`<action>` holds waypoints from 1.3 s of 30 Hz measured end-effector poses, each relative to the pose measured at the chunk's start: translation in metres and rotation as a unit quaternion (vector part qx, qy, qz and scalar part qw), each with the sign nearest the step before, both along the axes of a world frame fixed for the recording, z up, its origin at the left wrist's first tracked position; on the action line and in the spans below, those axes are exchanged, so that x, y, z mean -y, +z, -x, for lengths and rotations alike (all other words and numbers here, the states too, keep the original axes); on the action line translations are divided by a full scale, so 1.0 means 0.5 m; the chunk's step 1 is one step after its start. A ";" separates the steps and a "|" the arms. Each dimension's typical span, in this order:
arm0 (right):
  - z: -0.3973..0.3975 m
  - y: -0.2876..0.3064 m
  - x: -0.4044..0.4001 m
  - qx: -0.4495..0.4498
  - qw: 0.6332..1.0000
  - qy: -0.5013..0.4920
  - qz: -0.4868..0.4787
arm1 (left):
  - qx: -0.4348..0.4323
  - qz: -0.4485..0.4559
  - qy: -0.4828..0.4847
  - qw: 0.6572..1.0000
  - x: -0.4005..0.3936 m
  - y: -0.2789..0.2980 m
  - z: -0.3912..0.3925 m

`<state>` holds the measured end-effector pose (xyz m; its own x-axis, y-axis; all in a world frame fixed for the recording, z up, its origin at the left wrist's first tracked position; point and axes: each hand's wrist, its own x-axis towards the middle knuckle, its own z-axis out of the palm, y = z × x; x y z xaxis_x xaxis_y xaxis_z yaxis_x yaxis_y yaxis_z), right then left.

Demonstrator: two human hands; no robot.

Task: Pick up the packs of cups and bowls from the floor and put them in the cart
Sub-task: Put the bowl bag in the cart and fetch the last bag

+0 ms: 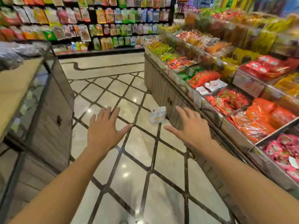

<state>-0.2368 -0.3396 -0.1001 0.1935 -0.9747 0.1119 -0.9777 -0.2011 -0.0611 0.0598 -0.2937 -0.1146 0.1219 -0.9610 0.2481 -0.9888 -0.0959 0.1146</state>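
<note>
Both hands, left hand (103, 126) and right hand (189, 126), are spread empty; the clear pack (157, 116) stands upright on the floor (137, 167) ahead between them, nearer the right.

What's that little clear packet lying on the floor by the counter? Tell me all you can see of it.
The pack is a small clear plastic bag with a white card header on top and an orange-and-yellow printed label across its front; the print is too blurred to read. Its contents look pale and cannot be made out. It stands upright, slightly tilted, on the glossy tiled floor, right at the base of the snack counter. Neither hand touches it.
</note>
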 end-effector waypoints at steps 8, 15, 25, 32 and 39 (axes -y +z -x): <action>-0.110 -0.075 0.359 -0.012 0.999 -0.034 -0.036 | -0.033 -0.049 -0.038 0.998 0.401 -0.078 -0.109; -0.146 -0.089 0.614 0.003 0.994 -0.103 -0.046 | -0.018 -0.098 -0.075 0.992 0.732 -0.089 -0.189; -0.166 -0.149 0.928 0.007 0.992 -0.104 -0.076 | -0.026 -0.145 -0.104 0.984 1.099 -0.138 -0.160; -0.135 -0.241 1.264 0.031 0.987 -0.115 -0.105 | 0.007 -0.180 -0.120 0.976 1.423 -0.198 -0.096; -0.084 -0.378 1.531 0.049 0.971 -0.139 -0.190 | -0.009 -0.252 -0.135 0.958 1.686 -0.337 -0.020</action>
<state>-0.1946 -1.1051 -0.2889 -0.0769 -0.9619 -0.2623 -0.9767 0.1255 -0.1739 0.0695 -1.1366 -0.2829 -0.1487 -0.9551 -0.2563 -0.9836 0.1162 0.1378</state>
